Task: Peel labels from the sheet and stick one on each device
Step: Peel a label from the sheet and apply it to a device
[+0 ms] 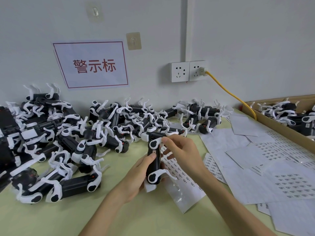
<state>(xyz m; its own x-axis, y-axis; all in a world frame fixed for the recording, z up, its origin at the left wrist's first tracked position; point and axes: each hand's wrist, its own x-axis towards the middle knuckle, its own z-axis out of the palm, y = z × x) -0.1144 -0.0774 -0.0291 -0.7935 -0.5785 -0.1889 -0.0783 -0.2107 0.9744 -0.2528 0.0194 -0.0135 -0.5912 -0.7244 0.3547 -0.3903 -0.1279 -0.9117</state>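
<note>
Gripping one device (156,165), left hand (136,174) clasps its body and right hand (182,150) its top.

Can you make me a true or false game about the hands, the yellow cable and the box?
1. The left hand holds a black and white device. True.
2. The yellow cable is plugged into the left socket. False: it is in the right socket.
3. The cardboard box has devices in it. True.
4. The right hand is inside the box. False: its fingers are on the held device's upper end.
5. The wall sign has red writing. True.
</note>
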